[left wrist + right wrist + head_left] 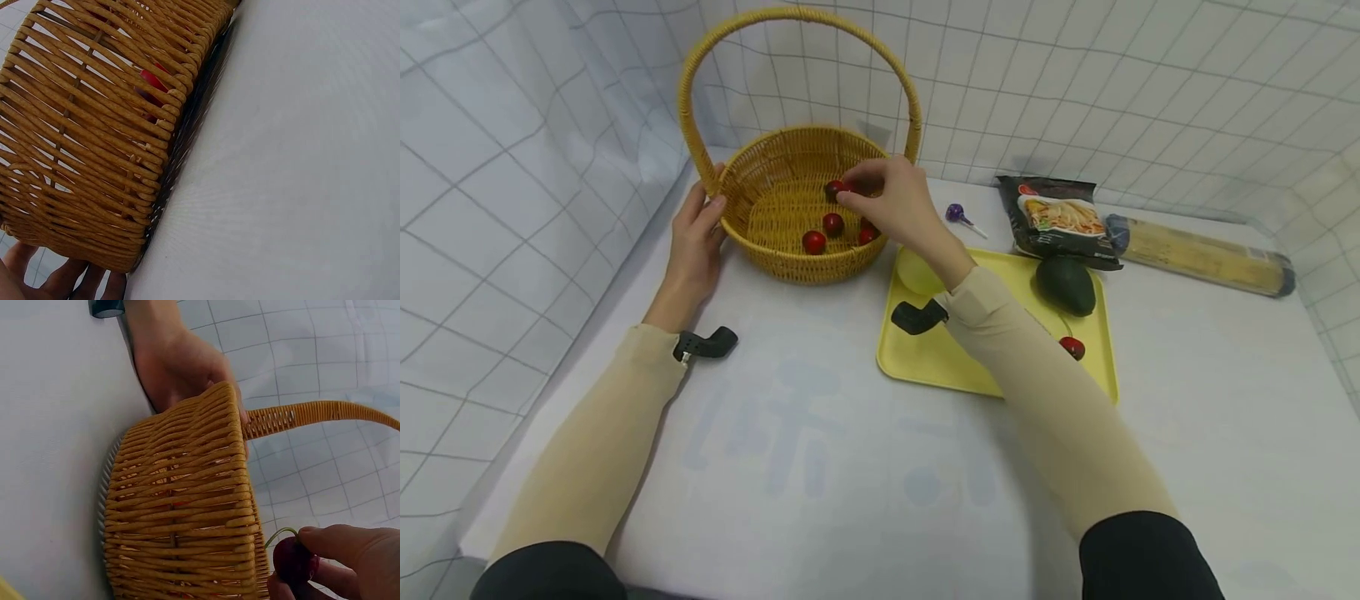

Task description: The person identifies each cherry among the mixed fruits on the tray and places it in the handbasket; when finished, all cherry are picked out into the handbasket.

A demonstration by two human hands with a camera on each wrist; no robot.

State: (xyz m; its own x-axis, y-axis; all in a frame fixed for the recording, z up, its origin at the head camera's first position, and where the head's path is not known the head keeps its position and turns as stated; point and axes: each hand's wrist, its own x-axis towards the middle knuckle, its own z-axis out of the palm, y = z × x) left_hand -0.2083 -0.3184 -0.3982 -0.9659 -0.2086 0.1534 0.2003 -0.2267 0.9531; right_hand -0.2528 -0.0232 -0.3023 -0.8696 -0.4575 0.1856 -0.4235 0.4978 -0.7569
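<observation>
A yellow wicker basket (816, 268) with a tall hoop handle stands at the back left, and several red cherries (832, 224) lie inside it. My left hand (694, 242) grips its left side at the foot of the handle, with the thumb on the rim and the other fingers outside. Over the right part of the basket, my right hand (895, 200) pinches a dark red cherry (292, 559) between thumb and fingers. A green stem curves up from that cherry in the right wrist view. Through the weave in the left wrist view, a bit of red fruit (153, 81) shows.
A yellow tray (925, 367) right of the basket bears an avocado (1066, 286), a stemmed cherry (1072, 347) and a pale yellow-green round thing (917, 272), partly behind my right wrist. Behind it lie a purple-wrapped lollipop (956, 214), a black noodle packet (1060, 218) and a long yellowish package (1202, 257).
</observation>
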